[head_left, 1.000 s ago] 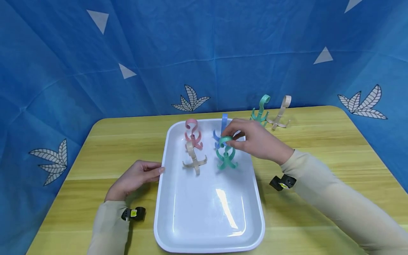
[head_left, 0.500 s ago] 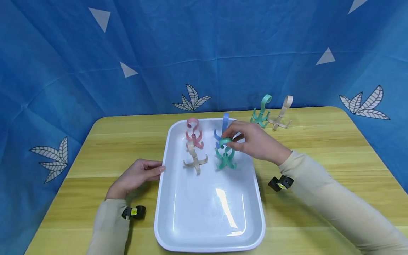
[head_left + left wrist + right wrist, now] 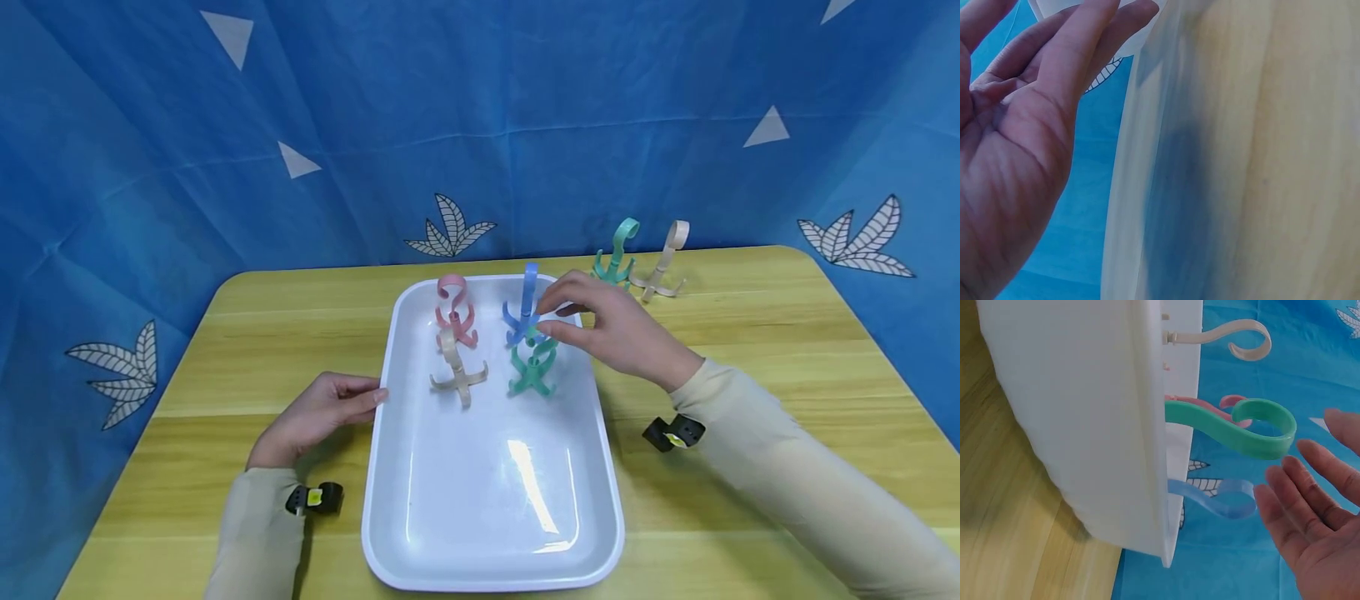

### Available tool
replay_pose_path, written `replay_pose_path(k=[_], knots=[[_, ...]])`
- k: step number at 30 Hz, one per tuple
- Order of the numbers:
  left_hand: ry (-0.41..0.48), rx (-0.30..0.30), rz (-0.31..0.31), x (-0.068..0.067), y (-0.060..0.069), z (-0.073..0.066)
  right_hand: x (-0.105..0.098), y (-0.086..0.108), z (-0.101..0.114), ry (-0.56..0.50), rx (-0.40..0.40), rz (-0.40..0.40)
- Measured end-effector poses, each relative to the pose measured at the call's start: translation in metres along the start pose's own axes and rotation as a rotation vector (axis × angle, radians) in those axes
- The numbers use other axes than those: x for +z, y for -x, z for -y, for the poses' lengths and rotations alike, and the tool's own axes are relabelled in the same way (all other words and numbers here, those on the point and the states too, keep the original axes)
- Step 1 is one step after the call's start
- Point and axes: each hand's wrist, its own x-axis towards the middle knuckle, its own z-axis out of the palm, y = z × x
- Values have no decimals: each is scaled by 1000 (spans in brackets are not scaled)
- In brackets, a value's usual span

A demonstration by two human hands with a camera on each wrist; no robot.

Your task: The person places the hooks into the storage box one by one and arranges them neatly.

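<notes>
A green hook hanger with several curved prongs stands upright in the white tray. My right hand is beside its curled top, thumb and fingers parted. The right wrist view shows a small gap between the fingertips and the green hook. A blue hook hanger stands just behind it. To the left are a pink hook hanger and a beige one. At the tray's left rim, my left hand touches the edge with nearly straight fingers; the left wrist view shows the palm.
Another green hook hanger and another beige one stand on the wooden table behind the tray, at the right. A blue patterned cloth hangs beyond the table's far edge.
My right hand has let go of the green hook hanger's curled top and moved slightly to the right, its fingers spreading. The left hand stays at the tray rim.
</notes>
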Motion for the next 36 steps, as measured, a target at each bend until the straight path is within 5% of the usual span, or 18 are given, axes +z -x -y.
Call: replay_pose_path(k=[16,29,36], knots=[[-23,-1,-8,-2,5,-2,-16,13,-9,41,44,-82],[-3,9,-4,0,3,-3,-64,24,-17,65,209,-237],[-11,3,5,0,2,-3,-82,32,-30,86,224,-312]])
